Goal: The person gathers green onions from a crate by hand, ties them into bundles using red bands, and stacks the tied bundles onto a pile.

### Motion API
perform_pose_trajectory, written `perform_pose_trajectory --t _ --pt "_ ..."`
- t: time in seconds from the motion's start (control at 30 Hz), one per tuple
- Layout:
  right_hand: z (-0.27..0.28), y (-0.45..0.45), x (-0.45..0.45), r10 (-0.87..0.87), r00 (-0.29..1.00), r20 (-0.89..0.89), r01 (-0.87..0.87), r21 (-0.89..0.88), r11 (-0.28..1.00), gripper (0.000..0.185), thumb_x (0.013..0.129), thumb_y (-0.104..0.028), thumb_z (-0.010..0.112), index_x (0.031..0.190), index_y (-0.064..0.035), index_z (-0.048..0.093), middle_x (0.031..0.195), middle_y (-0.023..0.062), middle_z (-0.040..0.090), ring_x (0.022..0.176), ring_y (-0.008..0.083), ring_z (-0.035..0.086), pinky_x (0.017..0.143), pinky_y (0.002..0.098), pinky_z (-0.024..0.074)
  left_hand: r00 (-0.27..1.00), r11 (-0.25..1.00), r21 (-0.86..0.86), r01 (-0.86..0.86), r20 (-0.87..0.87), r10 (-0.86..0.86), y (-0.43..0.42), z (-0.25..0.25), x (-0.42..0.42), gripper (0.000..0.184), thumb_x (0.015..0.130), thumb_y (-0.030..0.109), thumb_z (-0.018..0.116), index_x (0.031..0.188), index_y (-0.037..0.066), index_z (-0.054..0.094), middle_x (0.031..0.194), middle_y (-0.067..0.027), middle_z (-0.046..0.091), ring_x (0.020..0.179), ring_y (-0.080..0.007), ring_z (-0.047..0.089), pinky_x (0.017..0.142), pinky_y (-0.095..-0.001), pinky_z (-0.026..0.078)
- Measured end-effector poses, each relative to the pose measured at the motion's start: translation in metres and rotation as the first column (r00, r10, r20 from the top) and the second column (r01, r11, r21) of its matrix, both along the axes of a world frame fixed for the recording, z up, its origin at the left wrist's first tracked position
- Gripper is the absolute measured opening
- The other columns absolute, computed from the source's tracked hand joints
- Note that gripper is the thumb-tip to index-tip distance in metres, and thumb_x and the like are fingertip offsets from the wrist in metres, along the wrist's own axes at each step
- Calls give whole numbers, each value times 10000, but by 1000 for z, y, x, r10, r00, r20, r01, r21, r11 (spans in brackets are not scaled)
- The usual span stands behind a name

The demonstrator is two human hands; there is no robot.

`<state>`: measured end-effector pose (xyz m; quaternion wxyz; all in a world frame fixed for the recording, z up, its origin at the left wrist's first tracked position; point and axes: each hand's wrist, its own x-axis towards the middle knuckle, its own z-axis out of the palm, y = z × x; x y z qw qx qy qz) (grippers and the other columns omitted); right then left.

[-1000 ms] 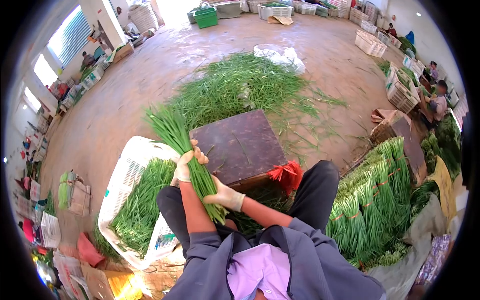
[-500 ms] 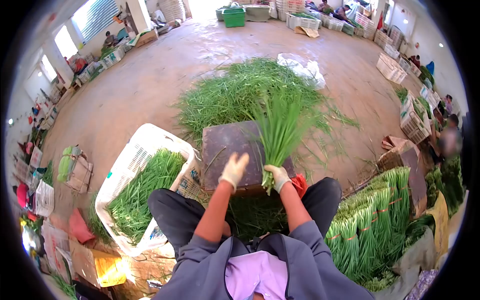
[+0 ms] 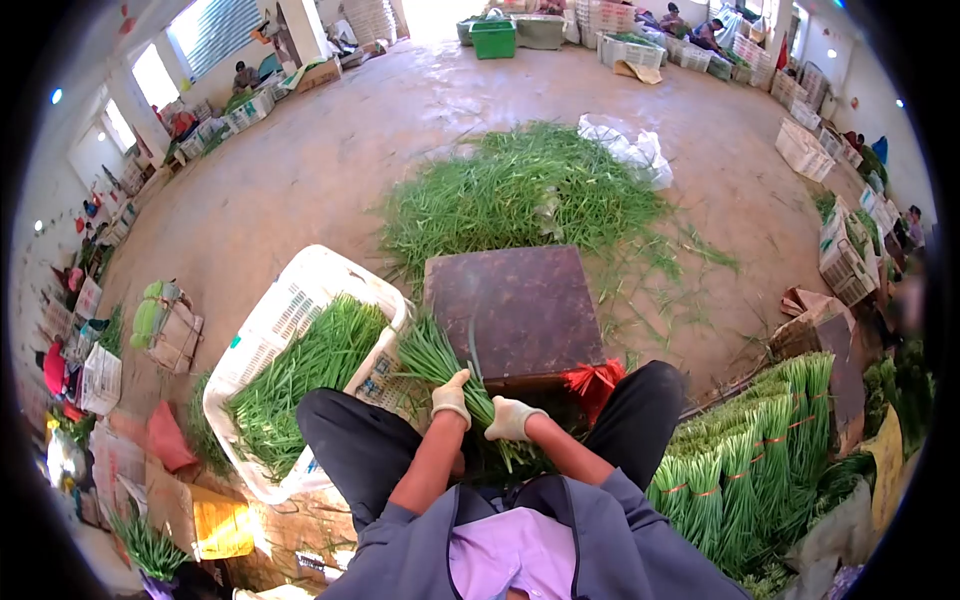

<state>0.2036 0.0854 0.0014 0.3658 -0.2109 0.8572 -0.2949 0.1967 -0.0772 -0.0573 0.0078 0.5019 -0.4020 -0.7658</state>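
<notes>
A bunch of long green stalks [image 3: 428, 352] slants between my knees, its leafy end up and left beside the dark box. Wrapped round its middle is my gloved left hand [image 3: 451, 396]. Lower down, my gloved right hand [image 3: 510, 419] is closed at the stalks' lower end; its fingertips are partly hidden. The dark wooden box [image 3: 515, 305] stands just ahead, with red ties [image 3: 597, 385] hanging at its near right corner. To the left, a white basket [image 3: 262, 345] holds loose green stalks [image 3: 305, 390].
Beyond the box lies a heap of green stalks [image 3: 520, 195] with a white plastic bag [image 3: 630, 150]. Tied bundles [image 3: 745, 465] stand at my right. Crates [image 3: 805, 150] line the room, and several people sit along the walls, one person [image 3: 710, 33] at the back right.
The bunch was upright in my right hand over the box; now it is lower, tilted left, between both hands. My left hand, free half a second ago, has closed on it. The view has shifted.
</notes>
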Motion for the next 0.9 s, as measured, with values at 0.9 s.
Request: perform_pose_trajectory --t 0.9 --pt "-89 23 -14 -283 945 -165 284 -17 959 786 701 -404 764 1264 66 485 1133 240 650 1065 383 639 907 384 520 710 699 199 687 -391 -586 59 -33 8 420 861 325 754 1150 30 674 1117 -87 694 1027 -211 640 921 -373 484"
